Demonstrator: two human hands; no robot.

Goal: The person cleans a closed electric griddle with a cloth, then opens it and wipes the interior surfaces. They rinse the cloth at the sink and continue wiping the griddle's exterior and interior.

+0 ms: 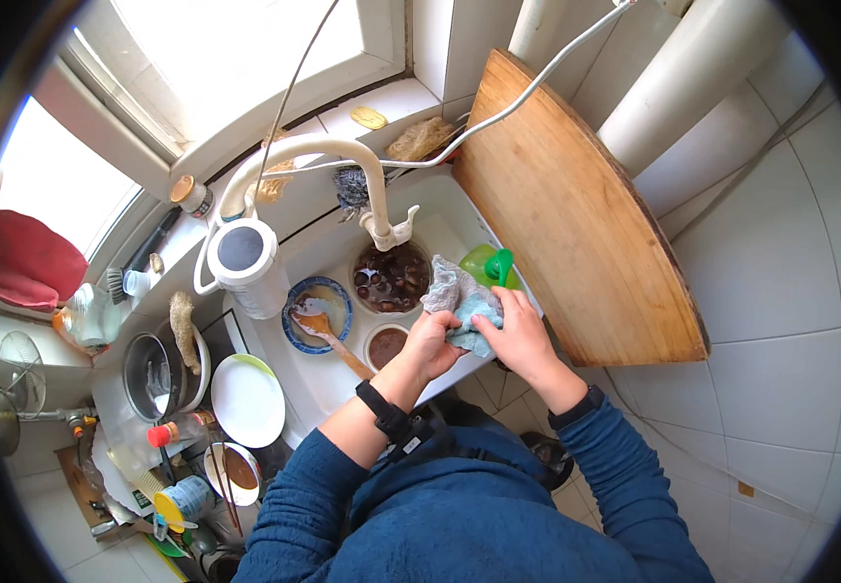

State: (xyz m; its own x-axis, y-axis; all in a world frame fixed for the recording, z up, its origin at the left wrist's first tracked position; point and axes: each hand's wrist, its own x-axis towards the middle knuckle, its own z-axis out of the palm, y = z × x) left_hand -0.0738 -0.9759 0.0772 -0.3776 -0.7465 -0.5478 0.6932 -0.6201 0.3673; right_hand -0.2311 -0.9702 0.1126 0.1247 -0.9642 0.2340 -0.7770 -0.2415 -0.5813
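Observation:
My left hand and my right hand grip a crumpled cloth, part grey and part light blue, above the near edge of the white sink. Just beyond the cloth stands a green bottle with a pump top. In the sink, a round bowl holds dark round pieces in liquid. Nearer me is a small bowl of brown liquid. To its left, a wooden spatula rests across a blue-rimmed bowl with cloudy liquid inside.
A white tap arches over the sink, with a white cylindrical unit at its left. At right leans a large wooden board. Left are a white plate, a dark pot, a red-capped bottle and a bowl with chopsticks.

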